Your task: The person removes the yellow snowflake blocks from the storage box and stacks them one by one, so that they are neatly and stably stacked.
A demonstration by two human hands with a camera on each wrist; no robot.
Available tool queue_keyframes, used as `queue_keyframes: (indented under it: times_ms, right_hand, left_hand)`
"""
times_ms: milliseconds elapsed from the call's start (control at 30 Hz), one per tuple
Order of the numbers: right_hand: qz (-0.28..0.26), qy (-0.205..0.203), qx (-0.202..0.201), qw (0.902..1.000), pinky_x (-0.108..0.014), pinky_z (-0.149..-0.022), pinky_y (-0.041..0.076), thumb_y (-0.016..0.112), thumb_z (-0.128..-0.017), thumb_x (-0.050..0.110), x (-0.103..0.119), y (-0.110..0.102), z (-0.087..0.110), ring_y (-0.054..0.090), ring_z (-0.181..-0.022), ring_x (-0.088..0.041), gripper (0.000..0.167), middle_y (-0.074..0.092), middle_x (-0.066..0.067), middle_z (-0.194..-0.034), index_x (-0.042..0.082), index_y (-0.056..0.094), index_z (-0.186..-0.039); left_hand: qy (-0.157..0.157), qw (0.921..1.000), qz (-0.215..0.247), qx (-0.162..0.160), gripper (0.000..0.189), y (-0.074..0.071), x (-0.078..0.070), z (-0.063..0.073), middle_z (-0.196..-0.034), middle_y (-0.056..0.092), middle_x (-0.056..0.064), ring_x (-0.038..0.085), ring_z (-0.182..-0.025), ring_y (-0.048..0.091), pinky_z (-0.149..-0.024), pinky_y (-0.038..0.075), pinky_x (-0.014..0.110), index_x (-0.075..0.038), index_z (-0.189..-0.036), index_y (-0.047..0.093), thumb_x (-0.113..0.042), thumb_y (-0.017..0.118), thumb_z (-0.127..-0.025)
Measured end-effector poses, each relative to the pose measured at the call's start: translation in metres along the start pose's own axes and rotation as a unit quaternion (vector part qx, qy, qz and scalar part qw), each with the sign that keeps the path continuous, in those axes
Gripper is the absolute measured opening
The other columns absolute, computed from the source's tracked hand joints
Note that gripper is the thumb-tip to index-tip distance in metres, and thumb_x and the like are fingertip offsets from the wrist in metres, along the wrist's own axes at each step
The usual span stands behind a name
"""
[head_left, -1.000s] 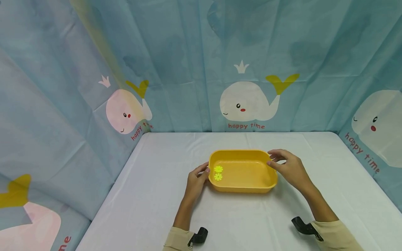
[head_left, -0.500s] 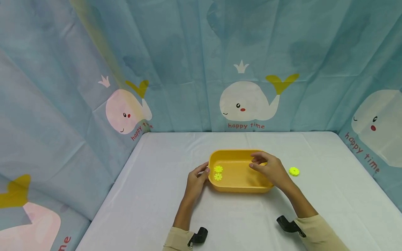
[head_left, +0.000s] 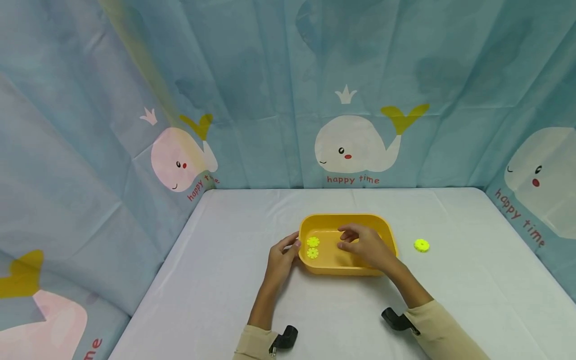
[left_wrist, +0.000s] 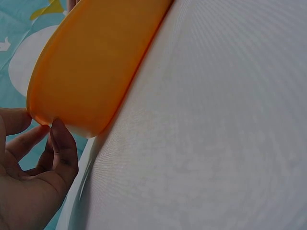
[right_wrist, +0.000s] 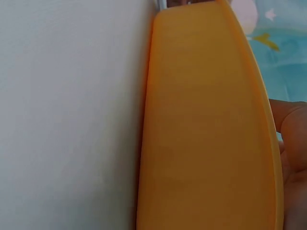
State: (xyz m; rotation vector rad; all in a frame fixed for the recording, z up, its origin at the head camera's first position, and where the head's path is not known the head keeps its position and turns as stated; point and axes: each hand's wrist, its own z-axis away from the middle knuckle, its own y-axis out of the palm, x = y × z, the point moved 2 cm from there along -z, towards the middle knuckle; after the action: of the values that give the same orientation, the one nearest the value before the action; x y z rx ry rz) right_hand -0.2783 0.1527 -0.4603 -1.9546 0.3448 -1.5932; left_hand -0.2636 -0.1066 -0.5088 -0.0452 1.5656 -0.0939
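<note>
A yellow plastic basin (head_left: 360, 271) stands on the white table. Two small bright yellow flower-shaped pieces (head_left: 313, 242) lie one behind the other at its left end. My left hand (head_left: 280, 260) touches the basin's left end from outside, fingertips and thumb against the wall in the left wrist view. Over the basin's middle hovers my right hand (head_left: 365, 246), thumb and fingers parted, nothing seen between them. In the right wrist view the basin's side hides much of that hand. A third yellow flower-shaped piece (head_left: 421, 245) lies on the table to the basin's right.
The white cloth-covered table (head_left: 225, 280) reaches back to a blue curtain (head_left: 270, 100) printed with whales, which also runs along both sides. A black camera mount (head_left: 285, 338) sits at the left cuff, another black mount (head_left: 396, 319) at the right.
My right hand has moved left from the basin's right rim to above its middle, uncovering the flower-shaped piece on the right. The left hand and the basin have stayed in place.
</note>
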Motion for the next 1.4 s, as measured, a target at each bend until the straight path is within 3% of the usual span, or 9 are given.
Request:
queue_keyframes:
  times_ms: [200,467,867,1067,1233,1400]
  right_hand:
    - [-0.001,-0.004,0.027,0.9996,-0.038,-0.09,0.06,0.081,-0.095,0.013,0.003,0.015,-0.011,0.069,-0.099,-0.023,0.045,0.073,-0.016,-0.112,-0.003,0.067,-0.134]
    - [-0.001,-0.013,0.066,0.9977,-0.043,-0.093,0.06,0.081,-0.094,0.011,0.006,0.031,-0.023,0.068,-0.1,-0.022,0.044,0.073,-0.016,-0.112,-0.005,0.067,-0.132]
    - [0.011,0.019,0.086,0.9961,-0.044,-0.096,0.058,0.083,-0.092,0.012,0.014,0.05,-0.036,0.067,-0.102,-0.022,0.042,0.073,-0.012,-0.113,-0.002,0.069,-0.13]
    - [0.035,0.033,0.092,0.9946,-0.045,-0.098,0.057,0.083,-0.092,0.012,0.015,0.055,-0.043,0.066,-0.104,-0.024,0.04,0.073,-0.012,-0.113,0.0,0.071,-0.128]
    - [0.042,0.035,0.108,0.9926,-0.046,-0.099,0.056,0.083,-0.09,0.009,0.015,0.055,-0.049,0.064,-0.102,-0.026,0.044,0.071,-0.015,-0.113,-0.003,0.07,-0.129]
    - [0.063,0.02,0.123,0.9903,-0.049,-0.101,0.056,0.081,-0.089,0.007,0.012,0.056,-0.053,0.065,-0.105,-0.029,0.044,0.071,-0.019,-0.115,-0.005,0.07,-0.13]
  left_hand:
    - [0.002,1.0,-0.003,0.0,0.043,-0.002,0.0,0.001,-0.138,0.062,0.011,0.028,-0.115,0.066,-0.085,0.058,0.023,-0.017,-0.148,0.064,-0.03,0.063,-0.107]
    - [-0.002,1.0,0.003,0.0,0.042,-0.001,0.0,0.001,-0.137,0.063,0.012,0.027,-0.115,0.066,-0.085,0.058,0.023,-0.015,-0.148,0.064,-0.028,0.063,-0.108]
    - [0.006,1.0,-0.005,0.003,0.043,-0.001,0.001,0.001,-0.137,0.063,0.013,0.029,-0.116,0.067,-0.084,0.058,0.022,-0.013,-0.148,0.064,-0.029,0.063,-0.108]
    - [0.001,1.0,-0.008,0.003,0.042,-0.001,-0.001,0.001,-0.137,0.063,0.011,0.028,-0.116,0.066,-0.086,0.058,0.022,-0.017,-0.148,0.064,-0.03,0.063,-0.108]
    - [0.004,0.9999,-0.009,0.004,0.044,-0.001,-0.001,0.001,-0.138,0.062,0.014,0.031,-0.118,0.066,-0.086,0.058,0.023,-0.013,-0.149,0.063,-0.029,0.062,-0.109]
    - [0.008,0.9998,-0.017,0.003,0.043,0.0,0.002,0.0,-0.136,0.063,0.013,0.028,-0.115,0.067,-0.084,0.058,0.022,-0.014,-0.149,0.063,-0.029,0.062,-0.109]
